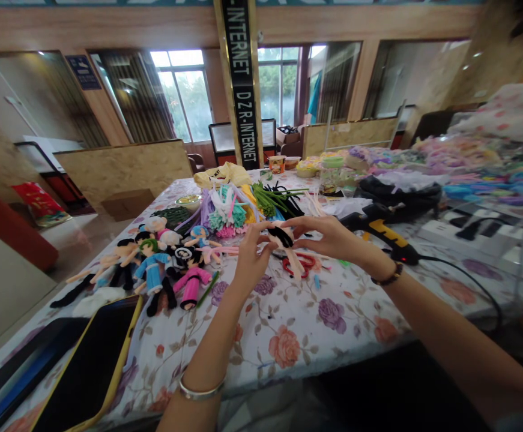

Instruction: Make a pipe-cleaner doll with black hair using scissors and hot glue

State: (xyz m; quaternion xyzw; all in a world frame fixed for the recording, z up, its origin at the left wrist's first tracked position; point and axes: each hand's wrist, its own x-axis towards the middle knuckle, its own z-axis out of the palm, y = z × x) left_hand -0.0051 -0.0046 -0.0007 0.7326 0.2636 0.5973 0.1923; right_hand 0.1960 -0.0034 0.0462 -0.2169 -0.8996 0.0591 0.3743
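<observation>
Between my two hands, above the flowered tablecloth, is a small doll piece point(292, 259) of pale pink and black fuzzy stems. My left hand point(257, 252) pinches its left side with thumb and fingers. On the other side, my right hand point(322, 237) grips it near the top, around the black part. My fingers hide some of the piece. Just behind and below it lie red-handled scissors point(305, 264) on the cloth. Several finished-looking fuzzy dolls point(153, 267) lie in a group left of my left hand, one in blue and one in pink.
Bundles of coloured pipe cleaners point(227, 210) lie behind my hands. A black and yellow glue gun point(389, 237) with a cable stands at right, near a white power strip point(450, 231). A yellow-cased phone point(92, 360) lies front left. More fuzzy stems point(481, 162) pile up at back right.
</observation>
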